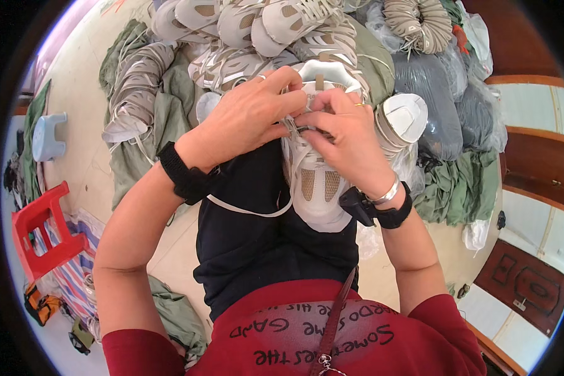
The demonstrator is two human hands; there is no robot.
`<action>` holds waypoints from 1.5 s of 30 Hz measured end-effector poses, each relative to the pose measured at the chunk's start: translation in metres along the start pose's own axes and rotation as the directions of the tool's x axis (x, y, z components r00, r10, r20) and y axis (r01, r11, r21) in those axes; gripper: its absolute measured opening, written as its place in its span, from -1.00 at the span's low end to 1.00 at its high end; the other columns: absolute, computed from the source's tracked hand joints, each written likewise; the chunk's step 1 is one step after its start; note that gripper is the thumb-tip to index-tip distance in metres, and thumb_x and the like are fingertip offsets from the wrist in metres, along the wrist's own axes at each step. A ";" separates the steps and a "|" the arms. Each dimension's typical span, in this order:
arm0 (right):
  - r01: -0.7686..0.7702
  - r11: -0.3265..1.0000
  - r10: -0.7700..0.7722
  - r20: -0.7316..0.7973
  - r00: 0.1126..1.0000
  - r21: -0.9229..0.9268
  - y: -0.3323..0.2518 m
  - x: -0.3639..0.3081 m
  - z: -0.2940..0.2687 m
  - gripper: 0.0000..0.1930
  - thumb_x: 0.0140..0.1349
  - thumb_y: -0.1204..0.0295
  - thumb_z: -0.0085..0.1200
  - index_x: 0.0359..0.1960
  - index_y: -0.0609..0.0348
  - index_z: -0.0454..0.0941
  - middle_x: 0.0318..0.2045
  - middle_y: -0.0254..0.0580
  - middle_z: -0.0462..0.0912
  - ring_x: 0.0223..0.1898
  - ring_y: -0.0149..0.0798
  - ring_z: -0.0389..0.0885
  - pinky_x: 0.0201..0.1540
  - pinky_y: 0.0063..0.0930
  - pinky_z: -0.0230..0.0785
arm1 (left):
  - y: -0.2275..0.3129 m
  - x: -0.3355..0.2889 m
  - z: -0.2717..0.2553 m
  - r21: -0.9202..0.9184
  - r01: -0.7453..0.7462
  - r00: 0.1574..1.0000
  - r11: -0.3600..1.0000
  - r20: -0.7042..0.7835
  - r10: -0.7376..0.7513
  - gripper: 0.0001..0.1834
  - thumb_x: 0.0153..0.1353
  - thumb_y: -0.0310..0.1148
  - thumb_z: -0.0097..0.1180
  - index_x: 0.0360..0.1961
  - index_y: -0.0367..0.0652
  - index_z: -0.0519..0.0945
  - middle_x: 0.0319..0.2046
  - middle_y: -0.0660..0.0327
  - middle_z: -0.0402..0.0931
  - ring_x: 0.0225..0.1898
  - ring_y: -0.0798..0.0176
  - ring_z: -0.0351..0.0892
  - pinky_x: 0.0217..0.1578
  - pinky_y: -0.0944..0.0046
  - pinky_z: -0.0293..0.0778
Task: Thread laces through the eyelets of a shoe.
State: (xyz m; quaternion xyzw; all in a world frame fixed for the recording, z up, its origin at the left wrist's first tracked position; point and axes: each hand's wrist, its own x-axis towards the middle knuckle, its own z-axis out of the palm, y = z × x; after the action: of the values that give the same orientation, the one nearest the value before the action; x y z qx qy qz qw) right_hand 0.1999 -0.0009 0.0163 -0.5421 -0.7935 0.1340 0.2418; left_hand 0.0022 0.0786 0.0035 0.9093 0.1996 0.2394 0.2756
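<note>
A white and beige shoe upper [319, 194] rests on my lap, its toe toward me and its padded collar away from me. My left hand [250, 109] is closed at the left side of the lacing, with a white shoelace [250, 213] pinched in the fingers. That lace hangs in a long loop across my dark trousers. My right hand [348, 135] is closed over the right side of the lacing, thumb and fingers pinching near the eyelets. The fingertips of both hands nearly meet. They partly hide the eyelets and the lace between them.
A heap of similar shoe uppers [232, 28] lies just beyond my hands. More are nested in stacks on green cloth [175, 119] at left and at right [402, 122]. Dark plastic-wrapped bundles [435, 103] lie at right. A red stool [47, 232] and a blue stool [49, 138] are at left.
</note>
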 end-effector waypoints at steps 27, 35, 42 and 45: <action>0.200 -0.534 0.419 0.051 0.906 0.821 0.052 -0.081 -0.069 -0.74 0.44 0.51 -0.18 0.08 0.36 0.40 0.15 0.05 0.46 0.09 -0.18 0.51 0.05 -0.32 0.47 | 0.052 -0.022 0.040 -0.025 0.315 0.915 0.949 -0.256 -0.311 -0.87 0.13 -0.46 0.20 -0.33 -0.18 0.50 -0.45 0.19 0.47 -0.34 0.15 0.50 -0.29 0.23 0.40; 0.450 -0.509 0.551 -0.124 0.825 0.734 0.116 -0.121 -0.116 -0.82 0.41 0.63 -0.20 -0.06 0.53 0.36 -0.04 0.10 0.49 0.02 -0.07 0.52 0.21 -0.12 0.41 | 0.029 -0.007 -0.029 -0.599 0.672 0.726 0.435 0.418 -0.546 -0.82 0.33 -0.39 0.06 -0.14 -0.27 0.57 -0.55 0.41 0.47 -0.47 0.58 0.40 -0.42 0.56 0.30; 0.565 -0.148 0.810 -0.228 0.540 0.812 0.223 -0.218 -0.155 -0.81 0.41 0.64 -0.26 -0.11 0.60 0.36 -0.18 0.19 0.55 -0.04 -0.03 0.56 0.33 -0.08 0.33 | -0.008 -0.010 -0.040 -0.434 0.702 0.712 0.564 0.453 -0.537 -0.85 0.26 -0.37 0.18 -0.33 -0.24 0.64 -0.45 0.36 0.54 -0.37 0.55 0.45 -0.32 0.50 0.36; 0.539 0.039 0.848 -0.313 0.427 0.841 0.263 -0.257 -0.163 -0.81 0.41 0.62 -0.24 -0.13 0.60 0.36 -0.18 0.15 0.53 -0.05 -0.06 0.54 0.33 -0.09 0.32 | -0.018 -0.010 -0.029 -0.417 0.550 0.824 0.724 0.414 -0.387 -0.85 0.27 -0.38 0.17 -0.37 -0.25 0.59 -0.28 0.27 0.56 -0.21 0.43 0.48 -0.13 0.40 0.38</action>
State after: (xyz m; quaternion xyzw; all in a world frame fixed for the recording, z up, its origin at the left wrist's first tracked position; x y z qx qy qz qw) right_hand 0.5712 -0.1477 -0.0318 -0.3009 -0.1045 0.3631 0.8756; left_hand -0.0260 0.0997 0.0108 0.7438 0.3093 0.0657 0.5888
